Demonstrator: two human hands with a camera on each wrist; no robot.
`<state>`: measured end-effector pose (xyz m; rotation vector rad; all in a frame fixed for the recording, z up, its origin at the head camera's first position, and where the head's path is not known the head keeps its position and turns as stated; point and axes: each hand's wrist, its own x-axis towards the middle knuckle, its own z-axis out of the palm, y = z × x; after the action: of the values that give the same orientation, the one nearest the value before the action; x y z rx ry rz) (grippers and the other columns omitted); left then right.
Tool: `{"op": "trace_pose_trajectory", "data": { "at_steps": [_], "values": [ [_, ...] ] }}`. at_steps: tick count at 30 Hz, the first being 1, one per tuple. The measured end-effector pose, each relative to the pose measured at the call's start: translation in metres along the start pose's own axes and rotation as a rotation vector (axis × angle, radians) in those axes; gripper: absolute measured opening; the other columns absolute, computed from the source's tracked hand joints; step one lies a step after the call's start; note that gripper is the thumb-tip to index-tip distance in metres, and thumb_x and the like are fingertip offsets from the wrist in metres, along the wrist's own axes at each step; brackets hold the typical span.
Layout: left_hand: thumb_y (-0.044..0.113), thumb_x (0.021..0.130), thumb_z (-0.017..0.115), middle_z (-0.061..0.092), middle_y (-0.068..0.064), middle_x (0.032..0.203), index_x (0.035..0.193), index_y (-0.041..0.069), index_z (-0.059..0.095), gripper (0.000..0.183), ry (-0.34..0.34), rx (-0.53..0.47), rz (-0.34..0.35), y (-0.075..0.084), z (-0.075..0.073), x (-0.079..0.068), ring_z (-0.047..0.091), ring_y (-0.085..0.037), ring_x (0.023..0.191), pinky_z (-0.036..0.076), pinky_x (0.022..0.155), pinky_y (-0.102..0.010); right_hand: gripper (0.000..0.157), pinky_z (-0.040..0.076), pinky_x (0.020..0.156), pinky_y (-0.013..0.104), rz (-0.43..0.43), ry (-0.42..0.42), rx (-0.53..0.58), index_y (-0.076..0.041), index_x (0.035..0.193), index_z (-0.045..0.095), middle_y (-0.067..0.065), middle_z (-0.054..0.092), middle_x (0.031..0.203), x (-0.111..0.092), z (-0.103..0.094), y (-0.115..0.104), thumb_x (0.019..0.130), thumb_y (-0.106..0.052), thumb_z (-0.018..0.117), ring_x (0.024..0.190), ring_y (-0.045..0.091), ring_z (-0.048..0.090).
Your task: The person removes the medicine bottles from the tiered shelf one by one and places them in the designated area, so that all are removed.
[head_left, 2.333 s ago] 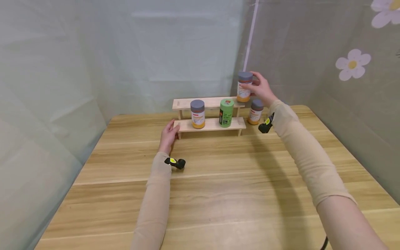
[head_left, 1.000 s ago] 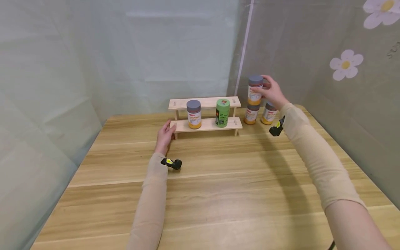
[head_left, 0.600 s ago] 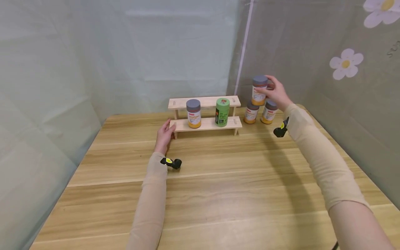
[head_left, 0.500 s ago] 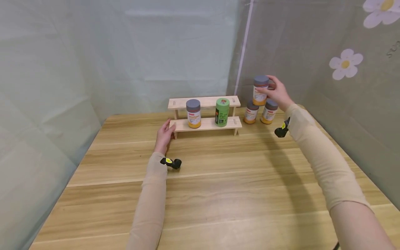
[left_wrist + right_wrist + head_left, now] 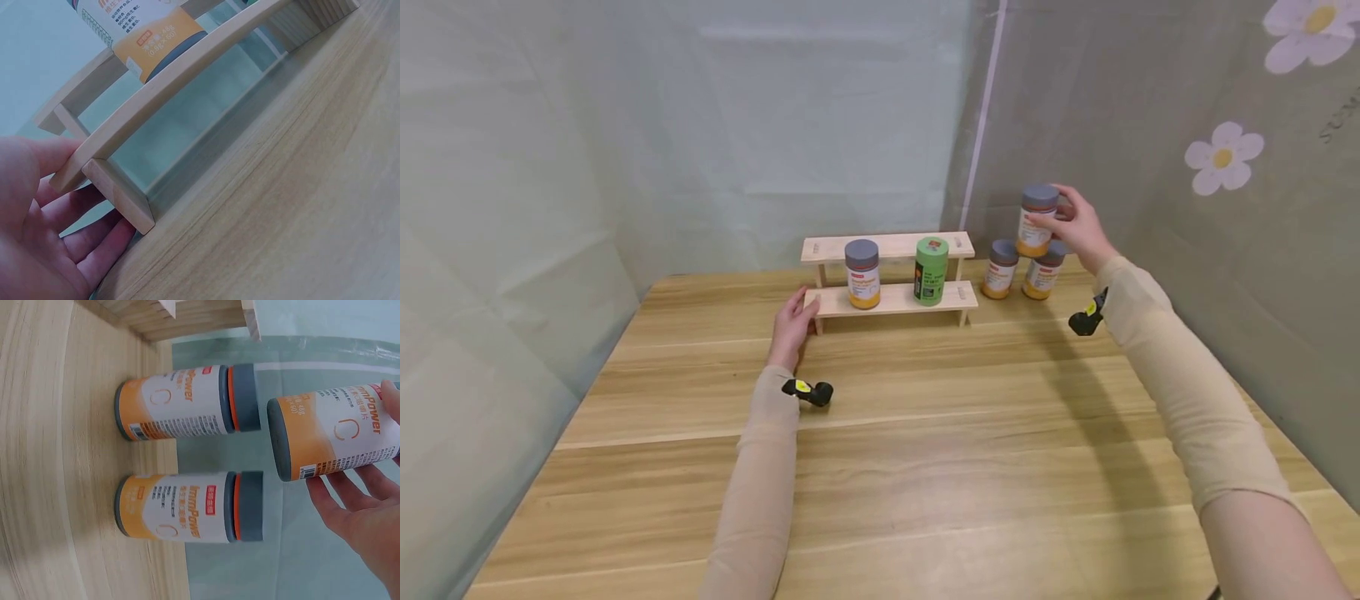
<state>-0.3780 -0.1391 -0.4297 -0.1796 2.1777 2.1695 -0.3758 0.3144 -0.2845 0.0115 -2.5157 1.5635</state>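
Observation:
My right hand (image 5: 1081,229) grips a supplement bottle (image 5: 1034,237) with a grey cap and a white-and-orange label, thumb and fingers around its sides. It is held upright over two matching bottles; in the right wrist view the held bottle (image 5: 331,428) has a gap between its base and their caps. Those two, a left bottle (image 5: 999,272) and a right bottle (image 5: 1040,278), stand side by side on the table. At the left end of the two-tier wooden rack (image 5: 895,244), my left hand (image 5: 793,330) grips the lower board, fingers behind its leg (image 5: 122,194).
On the rack's lower board stand another grey-capped bottle (image 5: 863,280) and a green canister (image 5: 929,275). The upper board carries nothing. A curtain (image 5: 820,125) hangs behind the wooden table (image 5: 887,467), and a flowered one closes off the right side.
The right hand has carried its bottle rightward from above the rack's upper right end to over the two table bottles. My left hand keeps its place on the rack; the head view has shifted slightly.

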Motion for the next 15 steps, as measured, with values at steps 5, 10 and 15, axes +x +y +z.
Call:
{"op": "trace_pose_trajectory", "data": {
  "at_steps": [5,10,15],
  "values": [
    [0.027,0.1,0.053,0.029,-0.007,0.159,0.154,0.017,0.026,0.062,-0.003,-0.002,0.011,0.001,-0.002,0.0,0.041,-0.021,0.14,0.039,0.113,-0.038,0.067,0.041,0.105,0.046,0.003,-0.002,0.015,-0.031,0.15,0.03,0.015,0.039,0.152,-0.003,-0.006,-0.001,0.092,-0.037,0.064,0.133,0.026,0.044],
    [0.027,0.1,0.053,0.031,-0.007,0.158,0.154,0.017,0.026,0.061,0.002,0.014,0.01,0.001,-0.005,-0.001,0.042,-0.022,0.14,0.039,0.113,-0.037,0.068,0.04,0.105,0.045,0.008,-0.012,0.023,-0.028,0.151,0.026,0.015,0.037,0.153,-0.005,-0.01,0.002,0.094,-0.037,0.061,0.132,0.025,0.043],
    [0.026,0.1,0.053,0.031,-0.007,0.158,0.154,0.018,0.027,0.061,0.006,0.011,0.008,0.0,-0.006,-0.001,0.042,-0.022,0.14,0.039,0.113,-0.038,0.076,0.037,0.11,0.048,0.035,-0.016,0.039,-0.019,0.152,0.012,0.019,0.028,0.156,-0.005,-0.015,0.006,0.095,-0.04,0.057,0.138,0.029,0.036]
  ]
}}
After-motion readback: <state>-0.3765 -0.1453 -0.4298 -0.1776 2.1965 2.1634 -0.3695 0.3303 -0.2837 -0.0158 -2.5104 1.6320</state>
